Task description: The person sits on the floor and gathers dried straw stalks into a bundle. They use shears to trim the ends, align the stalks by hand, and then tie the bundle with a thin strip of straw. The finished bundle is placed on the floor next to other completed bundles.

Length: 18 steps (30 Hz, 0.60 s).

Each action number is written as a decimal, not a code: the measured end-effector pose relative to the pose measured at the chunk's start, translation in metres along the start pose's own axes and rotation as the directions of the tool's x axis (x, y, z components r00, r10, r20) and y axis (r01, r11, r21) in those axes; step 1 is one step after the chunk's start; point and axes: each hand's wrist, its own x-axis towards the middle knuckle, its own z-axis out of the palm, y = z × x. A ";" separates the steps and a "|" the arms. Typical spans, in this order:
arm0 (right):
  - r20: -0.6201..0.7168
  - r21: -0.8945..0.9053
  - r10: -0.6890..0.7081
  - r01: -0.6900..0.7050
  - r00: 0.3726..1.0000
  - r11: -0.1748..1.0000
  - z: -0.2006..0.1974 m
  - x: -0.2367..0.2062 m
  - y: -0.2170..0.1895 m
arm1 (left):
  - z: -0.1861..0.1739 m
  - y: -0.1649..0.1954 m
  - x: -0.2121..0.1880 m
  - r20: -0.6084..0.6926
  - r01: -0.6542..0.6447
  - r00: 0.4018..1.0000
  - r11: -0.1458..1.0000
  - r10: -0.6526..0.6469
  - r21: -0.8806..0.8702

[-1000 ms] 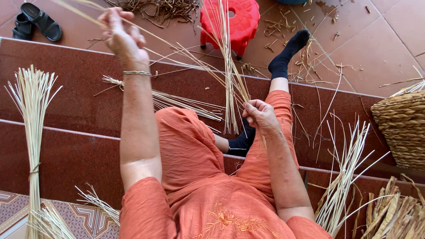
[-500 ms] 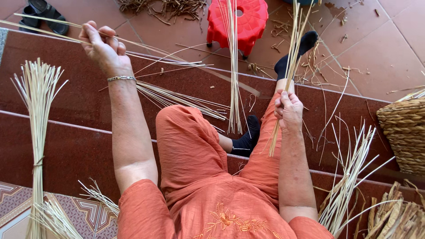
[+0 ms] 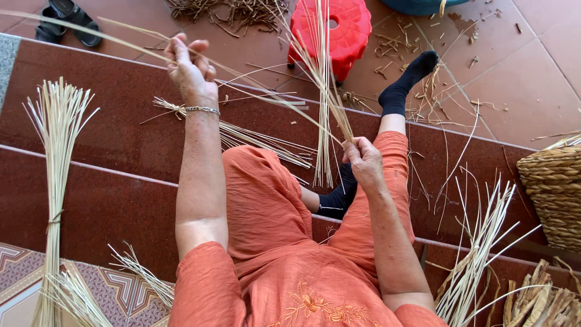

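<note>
while my left hand (image 3: 190, 72) drew one long straw (image 3: 103, 37) out past its half-curled fingers, i kept my right hand (image 3: 363, 160) closed tight around the straw bundle (image 3: 324, 91) standing above those fingers. judged best: a firm bundle grip, a slow straight pull, no kinks.

No packages here, no labels, no signs and no screens anywhere in view.
</note>
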 end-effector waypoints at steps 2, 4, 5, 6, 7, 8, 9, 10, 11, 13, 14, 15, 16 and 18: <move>-0.033 0.038 0.018 -0.017 0.999 0.999 0.001 0.004 0.005 | 0.006 -0.005 -0.013 0.109 0.094 0.989 0.995 -0.098 0.037; -0.055 0.066 0.015 -0.011 0.998 0.998 0.003 0.008 0.009 | 0.012 -0.017 -0.037 0.255 0.210 0.941 0.974 -0.225 0.083; -0.058 0.075 -0.002 0.007 0.998 0.997 0.005 0.009 0.010 | 0.014 -0.025 -0.054 0.279 0.264 0.917 0.958 -0.286 0.116; -0.060 0.084 -0.018 0.023 0.998 0.996 0.006 0.010 0.010 | 0.013 -0.034 -0.071 0.300 0.315 0.888 0.937 -0.347 0.150; -0.069 0.063 -0.013 0.018 0.998 0.998 0.008 0.010 0.009 | 0.013 -0.042 -0.085 0.329 0.330 0.870 0.930 -0.367 0.163; -0.075 0.040 -0.009 0.012 0.997 0.999 0.011 0.009 0.008 | 0.012 -0.051 -0.097 0.356 0.344 0.852 0.923 -0.385 0.174; -0.080 0.016 -0.007 0.008 0.997 1.000 0.013 0.009 0.006 | 0.012 -0.061 -0.107 0.356 0.375 0.842 0.914 -0.406 0.156; -0.083 -0.029 -0.001 -0.001 0.997 1.000 0.015 0.007 0.004 | 0.012 -0.072 -0.115 0.355 0.404 0.833 0.904 -0.426 0.136; -0.084 -0.073 0.006 -0.012 0.996 0.997 0.016 0.006 0.001 | 0.011 -0.081 -0.121 0.351 0.434 0.823 0.893 -0.446 0.116; -0.075 -0.113 0.014 -0.022 0.997 0.993 0.020 0.002 -0.003 | 0.009 -0.099 -0.126 0.356 0.416 0.842 0.908 -0.406 0.052; -0.068 -0.108 0.012 -0.019 0.998 0.994 0.021 0.000 -0.006 | 0.007 -0.105 -0.126 0.361 0.406 0.849 0.914 -0.385 0.022; -0.062 -0.103 0.010 -0.016 0.998 0.995 0.021 -0.001 -0.008 | 0.005 -0.109 -0.124 0.353 0.393 0.855 0.919 -0.379 0.033; -0.078 -0.108 -0.019 0.011 0.997 0.994 0.021 -0.002 -0.009 | 0.004 -0.111 -0.121 0.348 0.380 0.861 0.924 -0.371 0.045; -0.109 -0.117 -0.076 0.063 0.991 0.991 0.018 -0.003 -0.012 | 0.000 -0.107 -0.111 0.337 0.334 0.883 0.942 -0.326 0.036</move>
